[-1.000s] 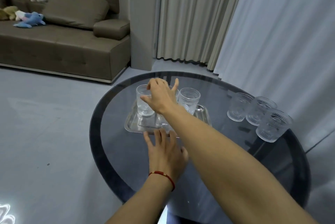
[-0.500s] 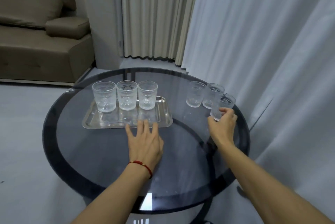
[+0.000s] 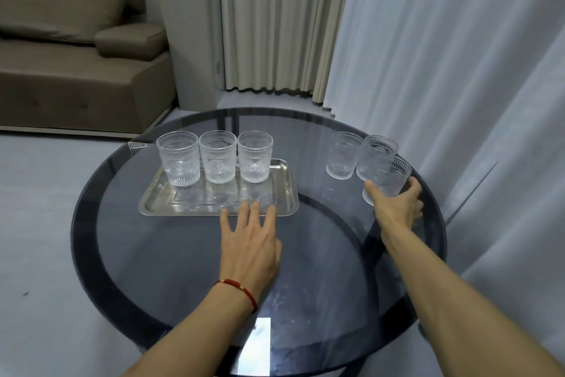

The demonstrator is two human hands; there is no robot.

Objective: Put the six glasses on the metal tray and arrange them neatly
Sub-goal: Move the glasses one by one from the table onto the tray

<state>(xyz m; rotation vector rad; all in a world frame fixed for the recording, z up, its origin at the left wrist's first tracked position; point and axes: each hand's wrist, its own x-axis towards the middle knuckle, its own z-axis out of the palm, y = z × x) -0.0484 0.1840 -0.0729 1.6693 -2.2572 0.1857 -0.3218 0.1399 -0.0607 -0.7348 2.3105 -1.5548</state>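
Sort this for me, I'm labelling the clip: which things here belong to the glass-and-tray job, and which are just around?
Job:
tray
three glasses on tray
three glasses off tray
right hand, gripping the nearest loose glass
left hand, flat by the tray

Just around:
table
sofa
curtains

Home living room, brown sofa (image 3: 76,49), floor-length curtains (image 3: 275,19) (pleated), round glass table (image 3: 183,269)

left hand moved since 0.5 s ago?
No. The left hand stays flat on the table, fingertips at the near rim of the metal tray.
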